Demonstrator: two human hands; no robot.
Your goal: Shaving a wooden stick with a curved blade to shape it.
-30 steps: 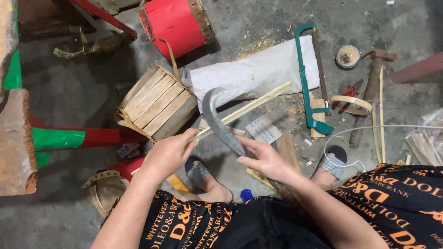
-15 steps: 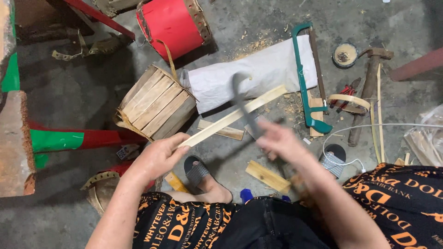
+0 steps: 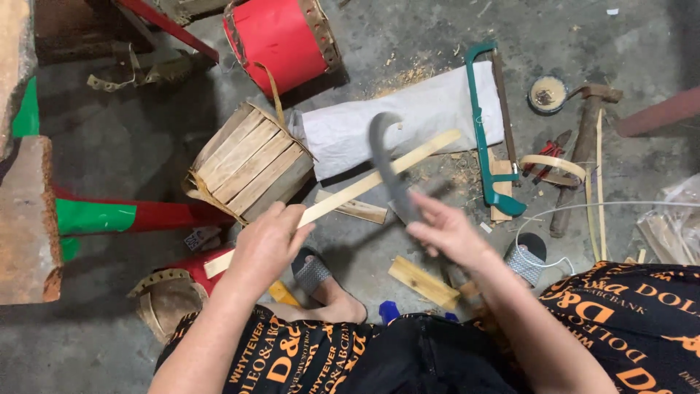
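Note:
My left hand [image 3: 267,244] grips a long pale wooden slat [image 3: 379,176] near its lower end; the slat slants up and to the right over the floor. My right hand [image 3: 446,232] is closed on the handle of a curved grey blade [image 3: 388,164], a hooked knife, raised upright with its edge against the slat's middle. The blade is blurred by motion. My foot in a grey slipper [image 3: 315,273] rests below the slat.
An unfinished wooden barrel drum [image 3: 248,162] and a red drum [image 3: 281,35] lie up left. A white sack [image 3: 408,120], a green-framed hacksaw [image 3: 490,131], a hammer [image 3: 583,138], red pliers [image 3: 548,153], a small tin [image 3: 548,93], wood offcuts [image 3: 423,281] and shavings surround the hands.
The knife swung from lying low across the slat to raised upright, and my right hand shifted right and up. The left hand kept its grip on the slat.

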